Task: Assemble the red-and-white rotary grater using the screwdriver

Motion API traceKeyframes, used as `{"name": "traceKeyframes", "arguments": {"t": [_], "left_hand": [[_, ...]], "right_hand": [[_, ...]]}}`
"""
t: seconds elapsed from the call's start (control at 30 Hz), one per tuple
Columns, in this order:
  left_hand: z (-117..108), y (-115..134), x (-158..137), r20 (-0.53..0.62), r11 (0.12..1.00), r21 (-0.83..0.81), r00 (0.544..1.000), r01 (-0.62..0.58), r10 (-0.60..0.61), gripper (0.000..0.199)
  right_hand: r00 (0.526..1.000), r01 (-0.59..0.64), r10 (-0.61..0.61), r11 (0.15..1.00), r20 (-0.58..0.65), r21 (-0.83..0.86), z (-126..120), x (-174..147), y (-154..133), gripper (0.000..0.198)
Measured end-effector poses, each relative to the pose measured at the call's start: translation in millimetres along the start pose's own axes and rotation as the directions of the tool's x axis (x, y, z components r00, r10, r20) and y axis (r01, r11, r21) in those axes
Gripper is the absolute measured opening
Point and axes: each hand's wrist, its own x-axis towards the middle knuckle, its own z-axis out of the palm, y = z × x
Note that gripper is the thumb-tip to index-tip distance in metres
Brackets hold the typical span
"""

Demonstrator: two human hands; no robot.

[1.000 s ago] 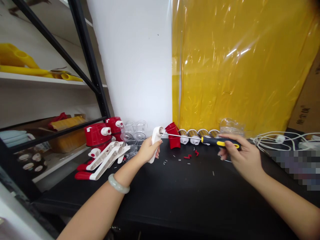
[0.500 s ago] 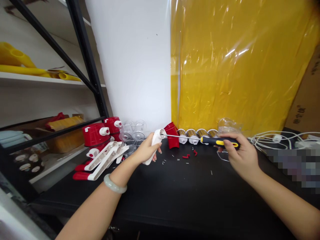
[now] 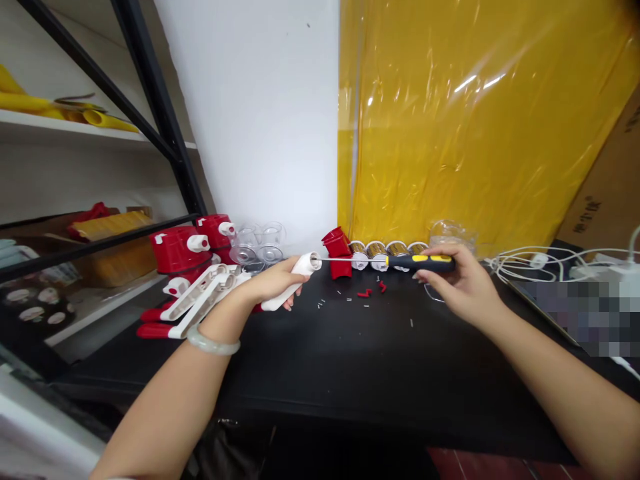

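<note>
My left hand (image 3: 277, 280) is wrapped round a white plastic crank handle (image 3: 303, 265) with a red end that shows below the fingers. Its round opening faces right. My right hand (image 3: 457, 277) grips the black and yellow handle of a screwdriver (image 3: 405, 261), held level. The screwdriver's tip is inside the round opening; what it touches in there is hidden. On the table beyond lie small red plastic pieces (image 3: 365, 293) and several tiny metal pins or screws (image 3: 349, 299). More white crank handles with red grips (image 3: 200, 307) lie left of my left hand.
Red plastic housings (image 3: 180, 250) and clear cups (image 3: 270, 233) stand at the back left. A red funnel-like part (image 3: 337, 243) and several perforated metal drums (image 3: 377, 253) line the back. White cables (image 3: 545, 260) lie at right, and a black shelf frame (image 3: 165, 127) rises at left.
The view has shifted slightly, so most things sit higher and further left. My right-hand fingers have loosened and shifted on the screwdriver handle; the tip stays in the crank handle's opening.
</note>
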Motion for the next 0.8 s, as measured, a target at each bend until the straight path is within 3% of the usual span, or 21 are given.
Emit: {"name": "traceKeyframes", "arguments": {"t": [0.1, 0.23, 0.37, 0.57, 0.73, 0.8], "left_hand": [[1.5, 1.8, -1.8, 0.093, 0.998, 0.059, 0.995, 0.037, -0.043, 0.033], [3.4, 2.7, -4.0, 0.187, 0.976, 0.188, 0.971, 0.112, -0.148, 0.025], [3.8, 1.9, -4.8, 0.199, 0.959, 0.243, 0.96, 0.148, -0.199, 0.023], [4.0, -0.5, -3.9, 0.209, 0.948, 0.266, 0.95, 0.174, -0.233, 0.029], [3.9, -4.9, -0.5, 0.225, 0.943, 0.279, 0.943, 0.179, -0.245, 0.032], [3.9, -5.3, 0.2, 0.22, 0.941, 0.28, 0.942, 0.188, -0.254, 0.031]], "right_hand": [[0.995, -0.089, 0.088, 0.996, -0.048, -0.029, -3.1, 0.0, 2.7, 0.024], [0.996, -0.054, 0.047, 0.994, -0.072, -0.095, -5.6, 0.7, 4.3, 0.02], [0.996, 0.084, -0.084, 0.996, -0.038, 0.009, -4.2, 0.6, 5.2, 0.04], [0.999, 0.045, -0.038, 0.981, 0.039, -0.191, -9.4, 0.9, 3.5, 0.015], [0.991, 0.135, -0.135, 0.989, 0.004, -0.062, -8.6, 2.2, 5.7, 0.038], [0.993, 0.117, -0.115, 0.99, 0.034, -0.072, -8.9, 2.1, 5.2, 0.035]]}}
